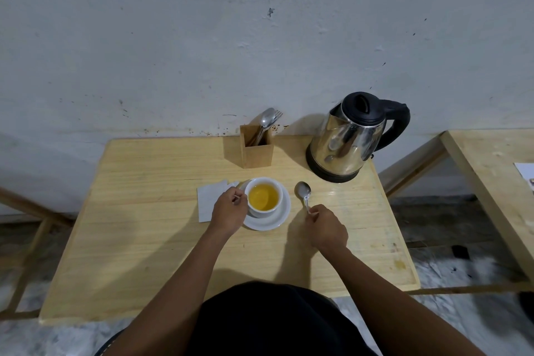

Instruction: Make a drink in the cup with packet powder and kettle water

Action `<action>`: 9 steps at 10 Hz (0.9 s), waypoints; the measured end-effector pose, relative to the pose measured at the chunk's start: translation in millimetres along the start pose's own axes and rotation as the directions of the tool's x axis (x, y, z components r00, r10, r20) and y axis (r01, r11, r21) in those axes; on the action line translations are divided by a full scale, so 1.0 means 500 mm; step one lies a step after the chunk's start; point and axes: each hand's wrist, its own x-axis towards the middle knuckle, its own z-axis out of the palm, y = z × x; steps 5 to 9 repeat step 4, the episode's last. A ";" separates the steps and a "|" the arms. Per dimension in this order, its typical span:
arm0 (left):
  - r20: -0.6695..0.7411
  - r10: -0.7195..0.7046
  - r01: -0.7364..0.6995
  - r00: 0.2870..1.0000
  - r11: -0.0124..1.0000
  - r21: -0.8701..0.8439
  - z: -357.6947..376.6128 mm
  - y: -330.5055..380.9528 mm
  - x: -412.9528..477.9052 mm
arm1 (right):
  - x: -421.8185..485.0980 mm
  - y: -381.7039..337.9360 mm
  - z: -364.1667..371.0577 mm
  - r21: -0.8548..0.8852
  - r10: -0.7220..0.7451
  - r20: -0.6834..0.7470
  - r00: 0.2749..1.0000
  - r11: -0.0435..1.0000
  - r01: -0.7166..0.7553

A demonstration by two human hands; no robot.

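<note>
Cup [261, 212] of yellow drink [263, 196] sits on its saucer [281, 218]; left hand [228, 211] curls against its side, grip unclear, while right hand [326, 230] pinches a spoon [302, 191] beside it.

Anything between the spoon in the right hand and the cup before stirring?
Nothing visible: only bare table separates the spoon from the saucer, the cup is uncovered, and the left hand grips its opposite side.

End of spoon [302, 191] handle inside right hand [326, 230].
</note>
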 end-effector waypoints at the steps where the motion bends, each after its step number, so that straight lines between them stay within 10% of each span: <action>1: 0.000 -0.015 0.015 1.000 1.000 0.002 -0.001 0.003 0.000 | 0.001 0.000 -0.005 0.016 0.006 0.031 0.999 1.000 -0.006; 9: -0.035 0.004 -0.003 0.999 0.999 0.042 -0.024 0.017 0.008 | 0.010 -0.025 -0.039 0.087 -0.062 0.016 0.998 0.994 0.061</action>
